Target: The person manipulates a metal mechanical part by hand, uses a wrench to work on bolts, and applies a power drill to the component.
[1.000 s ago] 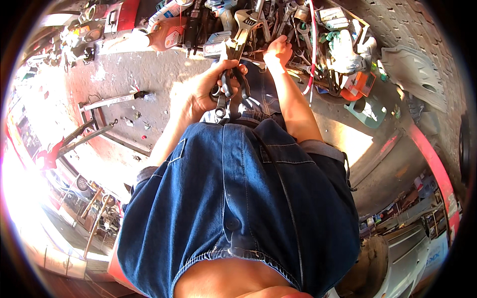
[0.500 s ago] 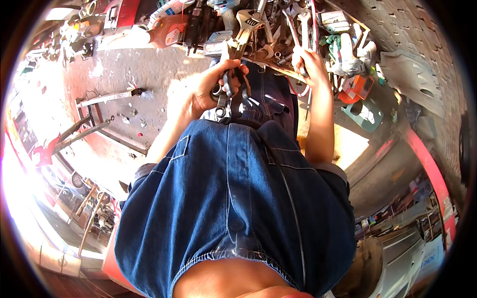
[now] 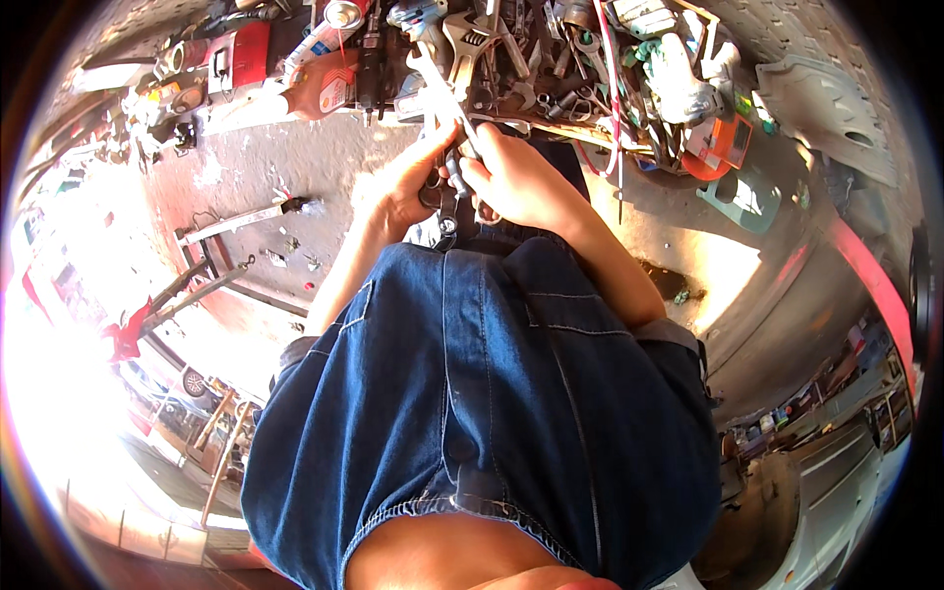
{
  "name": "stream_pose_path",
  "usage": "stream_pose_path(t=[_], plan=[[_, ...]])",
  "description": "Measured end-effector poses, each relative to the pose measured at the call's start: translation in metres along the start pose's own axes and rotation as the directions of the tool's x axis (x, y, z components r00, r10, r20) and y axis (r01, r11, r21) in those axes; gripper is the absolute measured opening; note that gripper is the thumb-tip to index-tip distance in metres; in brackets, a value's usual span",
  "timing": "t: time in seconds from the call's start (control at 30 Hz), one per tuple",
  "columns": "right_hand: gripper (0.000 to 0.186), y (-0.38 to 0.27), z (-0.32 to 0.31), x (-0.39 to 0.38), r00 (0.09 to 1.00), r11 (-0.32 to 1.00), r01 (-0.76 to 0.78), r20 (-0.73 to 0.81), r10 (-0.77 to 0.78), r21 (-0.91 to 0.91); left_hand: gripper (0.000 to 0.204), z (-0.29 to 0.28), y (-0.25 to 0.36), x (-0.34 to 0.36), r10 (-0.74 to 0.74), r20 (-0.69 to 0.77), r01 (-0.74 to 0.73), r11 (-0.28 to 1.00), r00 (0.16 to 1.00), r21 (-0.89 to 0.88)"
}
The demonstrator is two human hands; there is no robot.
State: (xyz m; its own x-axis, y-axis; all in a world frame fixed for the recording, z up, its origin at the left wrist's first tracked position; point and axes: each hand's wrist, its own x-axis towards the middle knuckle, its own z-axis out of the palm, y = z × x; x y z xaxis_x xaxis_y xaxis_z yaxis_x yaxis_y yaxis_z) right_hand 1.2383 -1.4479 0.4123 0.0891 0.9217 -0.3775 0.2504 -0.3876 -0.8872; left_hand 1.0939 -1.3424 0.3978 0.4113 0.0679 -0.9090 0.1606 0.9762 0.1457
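My left hand (image 3: 401, 185) is closed round a bundle of hand tools in front of my lap. A ring-ended wrench (image 3: 447, 224) hangs out below its fingers, beside dark handles. Right against it, my right hand (image 3: 521, 182) is closed on a bright open-ended wrench (image 3: 439, 87), whose jaw points up and away over the bundle. An adjustable wrench (image 3: 468, 41) stands up behind that jaw, its handle running down toward my hands. Where its lower end sits is hidden. The fingers overlap, so which handles each hand grips is partly covered.
A cluttered bench (image 3: 551, 123) of tools lies just beyond my hands. On it are an orange jug (image 3: 320, 87), a red case (image 3: 239, 59) and a loose white glove (image 3: 680, 84). A metal frame (image 3: 231, 226) lies on the floor at left; a grey-green plastic piece (image 3: 744, 202) is at right.
My right hand has come left from the bench with the open-ended wrench and now meets my left hand. The left hand keeps its bundle. The view has shifted slightly.
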Motion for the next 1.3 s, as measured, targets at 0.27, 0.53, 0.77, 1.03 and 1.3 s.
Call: stream_pose_path(t=[0.27, 0.53, 0.77, 1.03, 1.3], plan=[[0.026, -0.005, 0.003, -0.007, 0.944, 0.642, 0.327, 0.210, -0.254, -0.693, 0.031, 0.010, -0.007, 0.004, -0.032, -0.123, 0.043, 0.996, 0.992, 0.084], [0.025, -0.032, 0.000, -0.012, 0.992, 0.823, 0.126, 0.081, -0.098, -0.553, 0.025, -0.002, -0.004, 0.010, -0.073, 0.008, 0.073, 0.996, 0.997, 0.049], [0.042, -0.043, -0.019, -0.014, 0.958, 0.850, 0.271, 0.212, -0.193, -0.452, 0.024, 0.000, -0.007, 0.007, -0.064, 0.102, 0.066, 0.998, 0.993, -0.018], [0.023, 0.072, -0.024, 0.007, 0.819, 0.990, 0.108, -0.573, -0.036, 0.093, 0.027, 0.011, -0.007, 0.009, -0.080, 0.145, 0.081, 0.997, 0.986, -0.001], [0.044, 0.264, -0.037, -0.012, 0.642, 0.924, -0.165, -0.749, -0.164, -0.345, 0.023, 0.015, -0.006, 0.008, -0.137, 0.149, 0.136, 0.991, 0.979, 0.016]])
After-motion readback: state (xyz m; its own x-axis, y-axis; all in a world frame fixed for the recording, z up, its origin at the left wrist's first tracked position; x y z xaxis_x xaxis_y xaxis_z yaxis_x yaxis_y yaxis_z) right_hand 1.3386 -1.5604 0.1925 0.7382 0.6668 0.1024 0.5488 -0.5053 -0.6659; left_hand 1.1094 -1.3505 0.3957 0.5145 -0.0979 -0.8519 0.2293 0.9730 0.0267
